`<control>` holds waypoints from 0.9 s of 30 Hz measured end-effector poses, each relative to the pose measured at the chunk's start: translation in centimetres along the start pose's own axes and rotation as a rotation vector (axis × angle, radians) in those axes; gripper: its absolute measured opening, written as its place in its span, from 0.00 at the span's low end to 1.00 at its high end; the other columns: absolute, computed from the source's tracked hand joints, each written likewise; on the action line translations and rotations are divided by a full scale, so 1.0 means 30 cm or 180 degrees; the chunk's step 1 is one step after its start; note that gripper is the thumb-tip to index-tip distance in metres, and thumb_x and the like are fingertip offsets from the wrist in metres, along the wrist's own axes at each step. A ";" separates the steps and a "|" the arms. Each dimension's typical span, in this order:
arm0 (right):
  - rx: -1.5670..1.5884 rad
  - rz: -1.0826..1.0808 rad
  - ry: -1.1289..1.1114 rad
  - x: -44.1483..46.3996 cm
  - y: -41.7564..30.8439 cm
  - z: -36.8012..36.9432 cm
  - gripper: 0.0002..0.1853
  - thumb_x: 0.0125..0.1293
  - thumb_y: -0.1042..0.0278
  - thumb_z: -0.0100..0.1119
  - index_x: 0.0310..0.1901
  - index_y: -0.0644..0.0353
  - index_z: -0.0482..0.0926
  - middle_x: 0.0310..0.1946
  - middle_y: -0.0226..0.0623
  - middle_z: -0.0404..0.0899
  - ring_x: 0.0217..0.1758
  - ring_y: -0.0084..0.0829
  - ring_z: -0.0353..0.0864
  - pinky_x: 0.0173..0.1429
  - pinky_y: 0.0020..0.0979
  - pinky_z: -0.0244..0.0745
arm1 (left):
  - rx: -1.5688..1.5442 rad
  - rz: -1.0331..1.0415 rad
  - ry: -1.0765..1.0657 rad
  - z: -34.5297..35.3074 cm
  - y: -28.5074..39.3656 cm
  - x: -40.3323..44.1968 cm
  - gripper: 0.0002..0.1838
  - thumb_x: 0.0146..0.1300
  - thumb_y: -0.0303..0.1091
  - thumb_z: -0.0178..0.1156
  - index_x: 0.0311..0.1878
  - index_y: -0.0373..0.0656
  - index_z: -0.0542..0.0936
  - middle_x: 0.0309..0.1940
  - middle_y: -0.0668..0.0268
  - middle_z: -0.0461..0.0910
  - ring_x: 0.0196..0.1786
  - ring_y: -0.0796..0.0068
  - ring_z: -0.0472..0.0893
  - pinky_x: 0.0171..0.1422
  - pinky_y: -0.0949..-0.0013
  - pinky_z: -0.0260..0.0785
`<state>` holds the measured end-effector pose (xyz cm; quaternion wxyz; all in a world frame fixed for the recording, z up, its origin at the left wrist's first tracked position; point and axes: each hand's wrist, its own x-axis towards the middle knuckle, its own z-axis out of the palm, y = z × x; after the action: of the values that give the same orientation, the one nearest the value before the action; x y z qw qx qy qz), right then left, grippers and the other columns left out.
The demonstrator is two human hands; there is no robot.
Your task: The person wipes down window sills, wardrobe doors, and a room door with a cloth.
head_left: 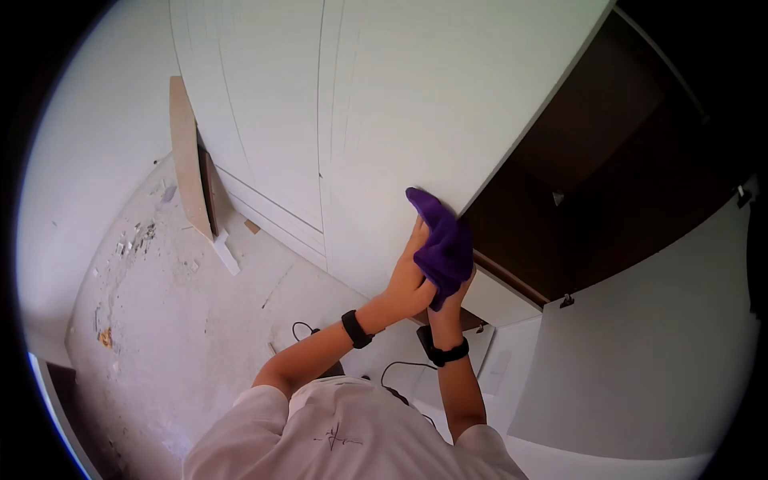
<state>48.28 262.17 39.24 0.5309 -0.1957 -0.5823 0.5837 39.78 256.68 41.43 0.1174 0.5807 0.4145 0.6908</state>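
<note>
A purple cloth hangs bunched and folded between my two hands, beside the edge of a white cabinet panel. My left hand grips the cloth from its left side, with a finger reaching up along its edge. Close against it, my right hand holds the cloth's lower right part. The cloth covers most of the right hand's fingers. Each wrist wears a black band.
To the right, a dark brown cabinet interior stands open, with a white door swung out on hinges. Boards lean at the left. Debris litters the floor. A black cable runs near my body.
</note>
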 end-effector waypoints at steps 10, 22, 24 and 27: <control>-0.0543 -0.1111 0.0207 0.341 -0.373 0.130 0.26 0.75 0.72 0.53 0.72 0.69 0.65 0.65 0.40 0.75 0.65 0.28 0.74 0.70 0.30 0.67 | 0.1568 0.1376 0.0549 -0.208 -0.129 0.663 0.49 0.61 0.49 0.69 0.78 0.36 0.57 0.82 0.41 0.40 0.81 0.27 0.39 0.82 0.37 0.40; -0.3972 -0.3012 0.1871 0.729 -0.486 0.320 0.29 0.69 0.73 0.48 0.72 0.64 0.68 0.82 0.61 0.37 0.82 0.72 0.32 0.78 0.70 0.30 | 0.2818 0.2242 0.0842 -0.435 -0.101 1.104 0.35 0.66 0.50 0.58 0.70 0.37 0.71 0.72 0.35 0.60 0.74 0.22 0.54 0.77 0.30 0.50; -0.4004 -0.2981 0.1966 0.825 -0.489 0.336 0.27 0.66 0.74 0.48 0.67 0.64 0.72 0.82 0.62 0.36 0.82 0.73 0.26 0.75 0.76 0.22 | 0.2928 0.2240 0.1024 -0.481 -0.090 1.200 0.34 0.66 0.49 0.58 0.70 0.38 0.70 0.72 0.36 0.60 0.75 0.22 0.54 0.76 0.29 0.51; -0.4158 -0.3238 0.1720 0.908 -0.467 0.321 0.27 0.61 0.75 0.53 0.65 0.65 0.74 0.82 0.63 0.36 0.83 0.72 0.29 0.75 0.77 0.24 | 0.3106 0.2230 0.1277 -0.494 -0.082 1.254 0.33 0.65 0.44 0.59 0.69 0.35 0.70 0.72 0.35 0.60 0.74 0.21 0.55 0.76 0.29 0.52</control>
<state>35.82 277.34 64.67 0.6288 -0.3090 -0.6714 -0.2416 14.45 275.97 66.46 -0.4740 0.5278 0.4810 0.5152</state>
